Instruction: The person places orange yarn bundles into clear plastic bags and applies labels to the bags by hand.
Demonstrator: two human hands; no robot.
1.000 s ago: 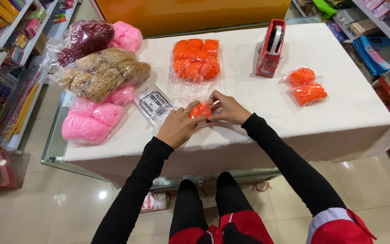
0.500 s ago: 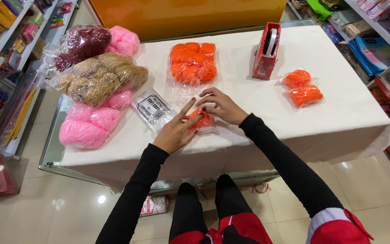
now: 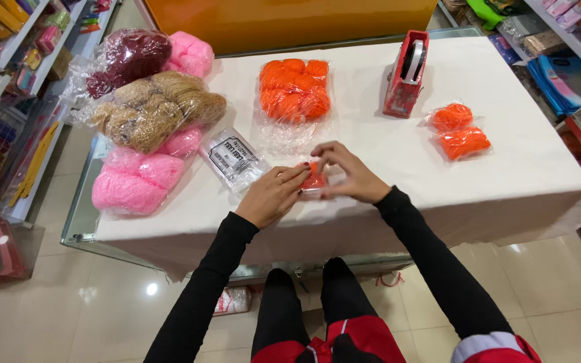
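A small orange yarn ball in a clear bag (image 3: 313, 180) lies on the white table (image 3: 519, 175), near its front edge and about midway across, pinched between the person's two hands. The left hand (image 3: 274, 196) rests flat-fingered against its left side, a ring on one finger, fingertips touching the bag. The right hand (image 3: 347, 176) arches over its right side, fingers curled and closed on the plastic. Just left of the hands lies a flat stack of clear bags with a printed label (image 3: 231, 158). Farther back sits a big bag of orange yarn balls (image 3: 294, 94); to its right a red tape dispenser (image 3: 406, 75) stands upright, and near the right edge lies a small bag of two orange balls (image 3: 457, 132). At the far left, bagged pink yarn (image 3: 139, 180), tan yarn (image 3: 152, 113) and maroon yarn (image 3: 128, 59) are piled together.
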